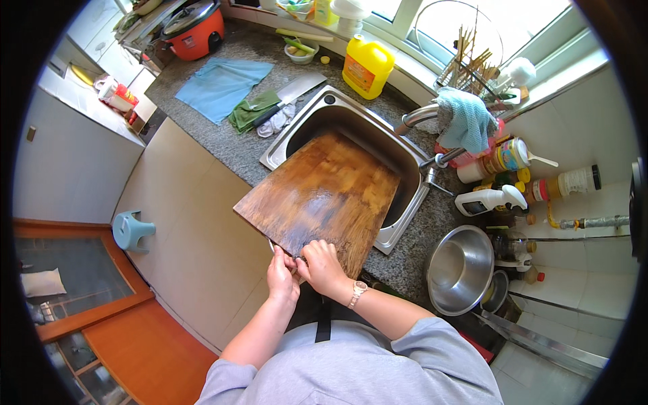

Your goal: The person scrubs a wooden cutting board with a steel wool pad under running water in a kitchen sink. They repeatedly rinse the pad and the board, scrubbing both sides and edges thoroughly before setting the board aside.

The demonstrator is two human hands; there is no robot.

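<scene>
A large wooden cutting board (324,197), wet and dark in patches, lies tilted across the stainless steel sink (392,228). Its near end juts over the counter's front edge. My left hand (283,277) grips the board's near edge, beside a small curved metal piece (271,245) that looks like a handle. Close against it, my right hand (324,266) holds the same edge, fingers on the top face and thumb towards the left hand. The undersides of the fingers are hidden. Above the sink's far right side is the faucet (420,117), with a blue mesh cloth (463,121) draped over it.
Left of the sink lie a cleaver (298,90), a green cloth (253,111) and a blue cloth (220,83). A yellow jug (368,68) stands behind. To the right are a steel basin (458,271), a spray bottle (486,200) and several jars. A stool (132,231) stands on the floor.
</scene>
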